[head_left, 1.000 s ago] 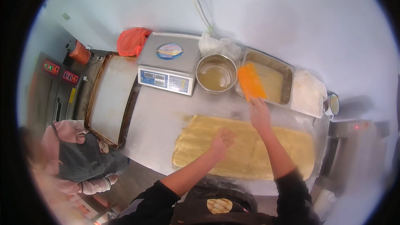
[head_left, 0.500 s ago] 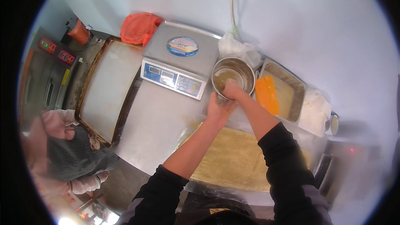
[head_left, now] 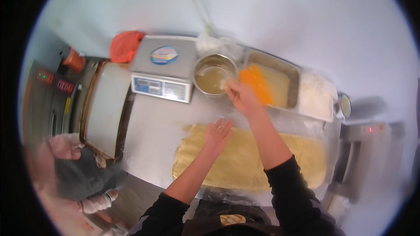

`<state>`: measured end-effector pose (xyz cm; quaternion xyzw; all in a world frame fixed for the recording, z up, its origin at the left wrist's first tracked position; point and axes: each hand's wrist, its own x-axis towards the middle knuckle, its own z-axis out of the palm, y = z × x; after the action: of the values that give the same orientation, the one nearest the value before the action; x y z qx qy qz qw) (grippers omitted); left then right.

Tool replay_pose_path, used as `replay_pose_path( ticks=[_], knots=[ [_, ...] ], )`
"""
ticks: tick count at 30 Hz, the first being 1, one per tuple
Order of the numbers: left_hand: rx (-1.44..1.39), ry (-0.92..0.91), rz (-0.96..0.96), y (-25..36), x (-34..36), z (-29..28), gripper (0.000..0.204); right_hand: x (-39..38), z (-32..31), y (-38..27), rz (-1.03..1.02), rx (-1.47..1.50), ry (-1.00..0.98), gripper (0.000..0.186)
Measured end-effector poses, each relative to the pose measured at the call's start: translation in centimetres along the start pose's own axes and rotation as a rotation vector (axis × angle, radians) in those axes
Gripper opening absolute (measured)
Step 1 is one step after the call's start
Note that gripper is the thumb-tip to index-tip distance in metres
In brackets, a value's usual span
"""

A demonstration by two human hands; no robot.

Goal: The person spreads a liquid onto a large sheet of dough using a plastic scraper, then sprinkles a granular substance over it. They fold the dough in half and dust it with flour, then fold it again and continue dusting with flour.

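Note:
A long, flat sheet of yellowish dough (head_left: 249, 161) lies on the metal worktable. My left hand (head_left: 217, 135) is over its far left edge, palm up and open, fingers apart, holding nothing. My right hand (head_left: 240, 96) is at the near right rim of a round metal pot (head_left: 195, 77), its fingers pinched together. Motion blur hides what the fingertips hold, if anything. Some brownish-yellow liquid or paste (head_left: 210, 80) covers the pot's bottom. Right of the pot, an orange scraper-like flat piece (head_left: 255, 83) lies at the left side of a rectangular metal pan (head_left: 294, 89).
Left of the pot stands a digital scale (head_left: 162, 88); a red plastic bag (head_left: 125, 46) lies behind it. A baking tray (head_left: 104, 109) is farther left, near another person's sleeve (head_left: 65, 146). White paper (head_left: 317, 94) and a cup (head_left: 344, 105) sit at the right.
My right hand has come up out of the pot to its right rim. My left hand has let go of the pot's side and moved back over the dough. The view has shifted.

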<state>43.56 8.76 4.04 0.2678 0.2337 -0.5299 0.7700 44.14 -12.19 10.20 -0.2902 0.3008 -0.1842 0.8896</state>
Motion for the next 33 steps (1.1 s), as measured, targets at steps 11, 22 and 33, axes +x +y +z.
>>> replay_pose_path(
  ticks=[11,22,33],
  knots=[
    [0.277,-0.005,-0.259,-19.8,-5.9,-1.4,0.067,-38.8,-32.9,-7.2,-0.220,0.109,0.385,0.019],
    [1.487,-0.244,0.435,-46.3,-4.9,-0.5,0.048,-54.8,-57.2,-9.5,-0.351,-0.338,0.962,0.029],
    [2.412,-0.760,0.774,-52.4,-4.3,2.7,0.094,-54.3,-58.8,-8.4,-0.086,-0.699,0.724,0.030]
  ],
)
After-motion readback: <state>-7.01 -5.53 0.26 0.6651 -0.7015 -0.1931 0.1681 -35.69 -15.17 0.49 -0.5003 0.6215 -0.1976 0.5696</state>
